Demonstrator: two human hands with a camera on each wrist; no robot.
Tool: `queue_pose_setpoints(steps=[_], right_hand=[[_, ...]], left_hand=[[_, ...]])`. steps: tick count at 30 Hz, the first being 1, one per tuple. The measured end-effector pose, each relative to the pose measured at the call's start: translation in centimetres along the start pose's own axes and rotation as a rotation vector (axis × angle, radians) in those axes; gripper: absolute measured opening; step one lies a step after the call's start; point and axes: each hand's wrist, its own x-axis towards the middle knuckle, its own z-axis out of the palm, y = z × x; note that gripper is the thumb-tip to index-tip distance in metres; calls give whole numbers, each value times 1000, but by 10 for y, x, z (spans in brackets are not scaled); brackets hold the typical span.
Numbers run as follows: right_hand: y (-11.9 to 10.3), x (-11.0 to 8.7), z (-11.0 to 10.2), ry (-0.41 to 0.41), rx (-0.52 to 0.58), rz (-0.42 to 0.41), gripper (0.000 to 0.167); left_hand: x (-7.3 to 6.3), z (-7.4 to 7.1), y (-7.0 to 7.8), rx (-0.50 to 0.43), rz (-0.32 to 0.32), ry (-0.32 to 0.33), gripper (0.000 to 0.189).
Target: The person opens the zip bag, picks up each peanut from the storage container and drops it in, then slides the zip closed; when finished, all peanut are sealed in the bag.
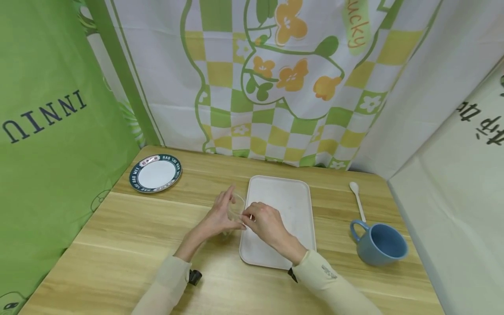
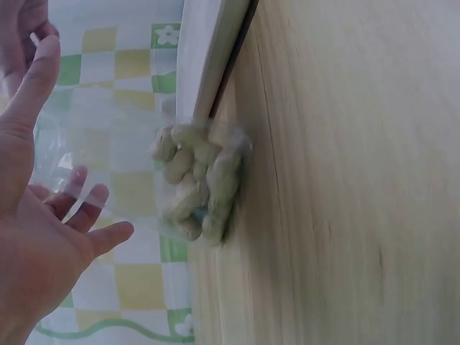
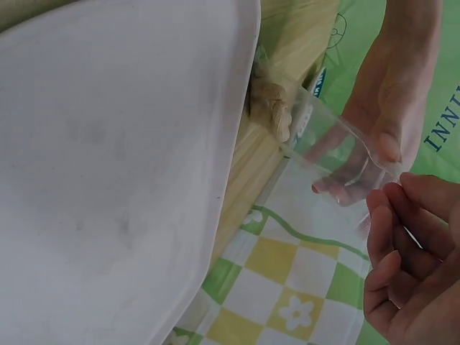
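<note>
A clear plastic bag stands at the tray's left edge, its mouth upward. Several unshelled peanuts lie in its lower end, close to the tabletop. My left hand is around the upper part of the bag, thumb at the rim and fingers spread along the far side, as the right wrist view shows. My right hand pinches the rim between thumb and fingertips, near the left thumb. Beneath the right hand lies a white rectangular tray, bare where it shows.
A dark-rimmed white plate sits at the back left of the wooden table. On the right are a blue mug and a white spoon. Printed curtains hang along the back and sides.
</note>
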Motion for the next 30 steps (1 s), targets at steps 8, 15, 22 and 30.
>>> queue_pose_setpoints(steps=[8, 15, 22, 30], right_hand=[[6, 3, -4, 18, 27, 56, 6], [11, 2, -7, -16, 105, 52, 5], [9, 0, -9, 72, 122, 33, 11], [-22, 13, -14, 86, 122, -83, 25]], left_hand=[[-17, -26, -8, -200, -69, 56, 67], [-30, -38, -2, -205, -44, 215, 19], [-42, -43, 14, -138, 65, 316, 10], [-45, -49, 43, -103, 267, 296, 9]])
